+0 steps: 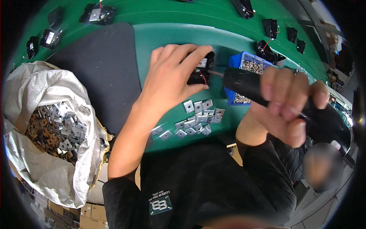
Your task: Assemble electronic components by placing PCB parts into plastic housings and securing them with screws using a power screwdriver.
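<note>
Work at a green table surface (160,36), seen from above; clock directions are taken from the black, hollow plastic housing (195,79), which lies on the table just past 12 o'clock of the view's middle. A pale metal piece (203,63) and a thin red wire (203,76) show inside the housing.

The left hand (171,68) reaches over the housing from 9 o'clock, its forearm entering from 7. Its fingers are moderately parted and arched, the forefinger at the far edge and the thumb at the near edge, so that the housing is held between them; the other fingertips are hidden.

The right hand (288,101), between 3 and 4 o'clock, is slightly blurred. Its fingers are curled closed around a black, cylindrical hand tool (244,83) with a thin metal shaft. The shaft points toward 9 o'clock and ends beside the housing; whether it touches cannot be told.

At 3 o'clock, partly behind the tool, stands a blue, rectangular plastic bin (233,62) of small silvery metal screws (253,67). At 6 o'clock lies a loose group of square, silvery metal plates with central holes (190,123). A flat, dark grey mat (105,72) extends at 9 o'clock. At 8 o'clock an open, white woven sack (28,82) contains many silvery and coppery metal pieces (66,131). Further black plastic parts lie scattered at 10 o'clock (106,13) and 2 o'clock (270,28).
</note>
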Demonstrator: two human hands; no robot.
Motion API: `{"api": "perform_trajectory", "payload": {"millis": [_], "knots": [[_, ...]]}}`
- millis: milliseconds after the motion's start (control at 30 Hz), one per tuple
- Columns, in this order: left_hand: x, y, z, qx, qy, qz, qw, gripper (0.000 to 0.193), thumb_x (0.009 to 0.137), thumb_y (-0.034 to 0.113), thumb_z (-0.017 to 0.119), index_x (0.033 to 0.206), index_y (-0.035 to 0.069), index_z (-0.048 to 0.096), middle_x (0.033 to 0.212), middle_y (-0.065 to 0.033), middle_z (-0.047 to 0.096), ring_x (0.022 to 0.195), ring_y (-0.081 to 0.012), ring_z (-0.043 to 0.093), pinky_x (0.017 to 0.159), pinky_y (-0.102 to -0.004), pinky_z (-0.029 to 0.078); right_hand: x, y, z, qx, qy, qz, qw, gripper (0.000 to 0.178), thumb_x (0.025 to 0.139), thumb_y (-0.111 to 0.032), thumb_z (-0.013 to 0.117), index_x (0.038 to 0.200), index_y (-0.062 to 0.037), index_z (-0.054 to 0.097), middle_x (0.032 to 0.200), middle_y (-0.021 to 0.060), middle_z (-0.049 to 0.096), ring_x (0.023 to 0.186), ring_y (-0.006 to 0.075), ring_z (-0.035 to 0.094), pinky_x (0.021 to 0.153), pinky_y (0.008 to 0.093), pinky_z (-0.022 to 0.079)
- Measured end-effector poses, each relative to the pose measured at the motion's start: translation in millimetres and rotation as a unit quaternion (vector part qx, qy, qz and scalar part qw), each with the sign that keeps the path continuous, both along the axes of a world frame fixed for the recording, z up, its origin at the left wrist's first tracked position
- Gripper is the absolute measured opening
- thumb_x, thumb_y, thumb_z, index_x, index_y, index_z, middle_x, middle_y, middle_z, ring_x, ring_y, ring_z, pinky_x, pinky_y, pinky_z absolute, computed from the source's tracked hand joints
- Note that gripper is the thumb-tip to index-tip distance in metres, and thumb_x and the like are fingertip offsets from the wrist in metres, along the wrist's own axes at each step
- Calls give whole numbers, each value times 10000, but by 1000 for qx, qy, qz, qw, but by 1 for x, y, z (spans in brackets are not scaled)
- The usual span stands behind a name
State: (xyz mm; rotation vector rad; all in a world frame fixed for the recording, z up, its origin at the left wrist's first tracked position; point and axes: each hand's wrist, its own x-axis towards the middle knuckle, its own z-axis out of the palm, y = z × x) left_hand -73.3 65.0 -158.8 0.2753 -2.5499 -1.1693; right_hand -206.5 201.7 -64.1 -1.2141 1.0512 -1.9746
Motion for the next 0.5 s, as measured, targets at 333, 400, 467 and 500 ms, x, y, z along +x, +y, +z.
{"api": "perform_trajectory", "payload": {"millis": [333, 400, 467, 500], "knots": [[-38, 0, -1, -73, -9, 81, 994, 791, 619, 167, 839, 1318, 100, 477, 1207, -141, 567, 1112, -320, 534, 925, -429, 425, -41, 65, -3, -48, -18, -190, 980, 460, 828, -147, 589, 1265, -114, 450, 796, 5, 507, 702, 151, 480, 740, 353, 400], [-61, -4, -1, -67, 11, 72, 995, 783, 626, 168, 836, 1317, 89, 475, 1202, -151, 567, 1100, -333, 543, 925, -427, 436, -37, 67, -2, -15, 3, -254, 967, 504, 818, -122, 583, 1296, -71, 432, 791, 35, 503, 674, 162, 483, 695, 378, 424], [-77, -12, -7, -68, 35, 77, 994, 771, 645, 163, 826, 1320, 71, 465, 1193, -174, 566, 1066, -361, 566, 912, -418, 467, -33, 59, -11, -18, 9, -266, 964, 489, 812, -105, 586, 1270, -40, 430, 784, 54, 514, 672, 176, 510, 695, 382, 448], [-82, -14, -8, -72, 35, 75, 994, 771, 645, 163, 826, 1320, 71, 465, 1193, -174, 566, 1066, -361, 566, 912, -418, 467, -31, 55, -14, -13, 16, -272, 962, 484, 809, -100, 590, 1260, -27, 429, 776, 59, 519, 670, 183, 520, 692, 382, 457]]}}
